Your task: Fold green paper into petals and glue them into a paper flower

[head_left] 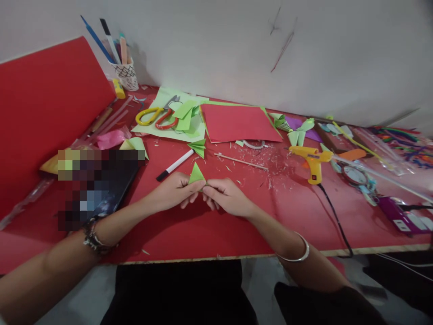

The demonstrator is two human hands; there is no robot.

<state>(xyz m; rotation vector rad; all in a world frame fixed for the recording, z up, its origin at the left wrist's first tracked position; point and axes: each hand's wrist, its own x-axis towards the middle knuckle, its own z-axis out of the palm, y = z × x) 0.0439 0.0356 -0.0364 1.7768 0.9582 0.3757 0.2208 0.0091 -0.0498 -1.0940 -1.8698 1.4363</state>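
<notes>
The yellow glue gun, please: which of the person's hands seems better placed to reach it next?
Probably the right hand: it is nearer the yellow glue gun, while the left hand is farther off, pinching green paper.

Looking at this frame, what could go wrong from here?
The left hand pinches a small green paper, the right hand close against it; uneven pressure might crease it badly. The black cord of the yellow glue gun reaches the table's front edge, so a snag could drag it. The white marker by the left hand might roll.
</notes>
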